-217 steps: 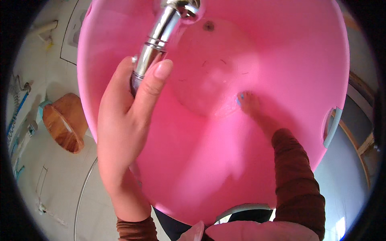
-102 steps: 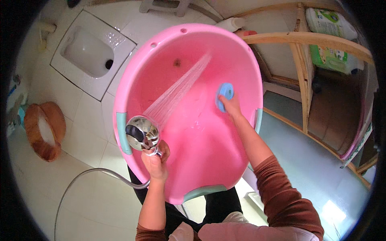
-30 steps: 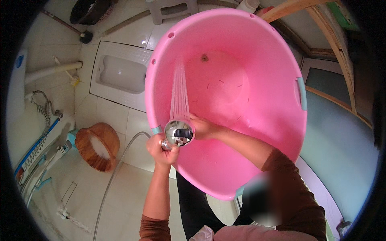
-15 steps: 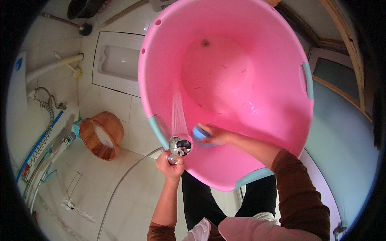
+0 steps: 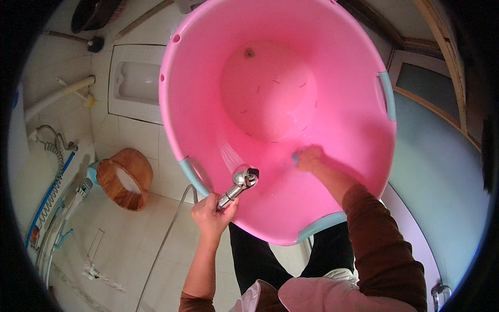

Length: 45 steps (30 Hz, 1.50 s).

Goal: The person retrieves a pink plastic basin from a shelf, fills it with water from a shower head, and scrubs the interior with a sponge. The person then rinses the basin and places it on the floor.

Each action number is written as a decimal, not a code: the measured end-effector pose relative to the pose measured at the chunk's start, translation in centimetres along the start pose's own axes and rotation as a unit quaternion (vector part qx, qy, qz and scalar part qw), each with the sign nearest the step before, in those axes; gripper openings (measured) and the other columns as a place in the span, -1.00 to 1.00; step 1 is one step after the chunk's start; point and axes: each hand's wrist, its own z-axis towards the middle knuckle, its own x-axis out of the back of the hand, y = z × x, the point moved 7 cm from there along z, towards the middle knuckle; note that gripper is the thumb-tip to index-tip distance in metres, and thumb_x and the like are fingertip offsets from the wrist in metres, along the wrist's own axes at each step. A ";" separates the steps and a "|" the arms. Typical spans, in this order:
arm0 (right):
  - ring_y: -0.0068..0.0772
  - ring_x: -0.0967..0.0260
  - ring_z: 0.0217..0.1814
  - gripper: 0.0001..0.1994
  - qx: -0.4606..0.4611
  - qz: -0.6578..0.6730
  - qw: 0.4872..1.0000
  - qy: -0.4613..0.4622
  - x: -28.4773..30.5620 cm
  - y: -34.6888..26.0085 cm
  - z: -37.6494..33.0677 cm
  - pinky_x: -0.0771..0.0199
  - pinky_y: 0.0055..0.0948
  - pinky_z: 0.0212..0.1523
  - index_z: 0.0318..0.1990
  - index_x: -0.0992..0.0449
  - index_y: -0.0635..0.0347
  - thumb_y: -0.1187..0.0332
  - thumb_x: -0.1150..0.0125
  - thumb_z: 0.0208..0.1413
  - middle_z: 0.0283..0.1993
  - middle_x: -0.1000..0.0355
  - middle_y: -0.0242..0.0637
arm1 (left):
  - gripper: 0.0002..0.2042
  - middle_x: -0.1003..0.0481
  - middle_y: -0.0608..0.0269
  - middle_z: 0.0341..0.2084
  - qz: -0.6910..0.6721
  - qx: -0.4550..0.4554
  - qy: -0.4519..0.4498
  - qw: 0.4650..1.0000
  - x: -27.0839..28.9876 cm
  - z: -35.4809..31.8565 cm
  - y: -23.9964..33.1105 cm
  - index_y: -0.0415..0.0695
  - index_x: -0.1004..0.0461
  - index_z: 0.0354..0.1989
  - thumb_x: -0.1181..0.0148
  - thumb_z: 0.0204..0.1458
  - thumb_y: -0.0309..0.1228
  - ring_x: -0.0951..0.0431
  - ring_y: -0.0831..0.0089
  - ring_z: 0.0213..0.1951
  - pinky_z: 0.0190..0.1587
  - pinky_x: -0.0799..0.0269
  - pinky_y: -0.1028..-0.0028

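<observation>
A large pink bathtub (image 5: 353,130) with pale teal grips fills the middle of the view, its inside facing me. My left hand (image 5: 211,214) is closed around the handle of a chrome shower head (image 5: 242,179), over the tub's near left rim. Fine jets of water spray from it against the inner wall. Deeper in the tub, my right hand (image 5: 312,157) presses a blue sponge-like pad (image 5: 296,158) to the pink wall. Most of that pad is hidden under the fingers, which are slightly blurred.
The grey shower hose (image 5: 165,244) trails down to the tiled floor on the left. A wooden bucket (image 5: 125,179) stands there, with a squat toilet (image 5: 136,80) beyond it. Pipes and a coiled hose (image 5: 54,151) run along the left wall. A pale blue panel (image 5: 439,171) rises at the right.
My right hand has slid the blue pad rightward and a little deeper into the tub. The shower head has tilted, showing more of its handle, and its spray now points up and left.
</observation>
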 end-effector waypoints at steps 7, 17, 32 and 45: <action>-0.04 -0.24 0.14 -0.39 0.045 0.279 0.956 0.072 -0.7 -7.8 2.9 -0.25 -0.10 0.06 0.08 -0.29 0.06 -0.06 -0.07 -0.13 0.04 -0.33 -0.03 | -0.65 -0.22 0.35 -0.74 -0.196 0.211 -0.140 0.947 -1.2 2.7 0.7 -0.19 -0.33 -0.52 -0.19 0.02 -0.14 -0.22 0.60 -0.65 -0.59 -0.17 0.52; -0.04 -0.25 -0.05 -0.46 -0.133 0.220 0.710 0.655 16.6 9.9 14.3 -0.29 -0.12 -0.10 -0.06 -0.31 0.23 0.21 -0.34 -0.21 -0.08 -0.30 -0.09 | -0.86 -0.23 0.47 -0.58 -0.358 0.257 0.038 0.897 -3.7 11.7 0.9 -0.18 -0.26 -0.26 0.04 0.18 -0.37 -0.14 0.75 -0.59 -0.58 -0.02 0.72; 0.03 -0.12 0.14 -0.55 0.281 -0.076 0.789 0.541 13.5 -15.2 17.8 -0.07 0.10 0.13 0.15 -0.25 0.07 0.16 0.12 0.11 0.10 -0.25 -0.11 | -0.78 -0.34 0.29 -0.57 -0.255 0.283 0.006 0.924 -3.5 12.7 -0.5 -0.23 -0.32 -0.26 -0.02 0.15 -0.29 -0.27 0.59 -0.51 -0.44 -0.21 0.56; -0.12 -0.16 0.12 -0.52 0.064 0.022 0.726 0.684 22.7 6.7 18.7 -0.10 0.05 0.09 0.11 -0.27 0.04 0.24 -0.09 -0.02 0.09 -0.23 -0.16 | -0.77 -0.26 0.41 -0.49 -0.288 0.281 -0.007 0.916 -3.6 12.9 0.2 -0.20 -0.31 -0.30 0.01 0.17 -0.26 -0.20 0.65 -0.41 -0.35 -0.14 0.65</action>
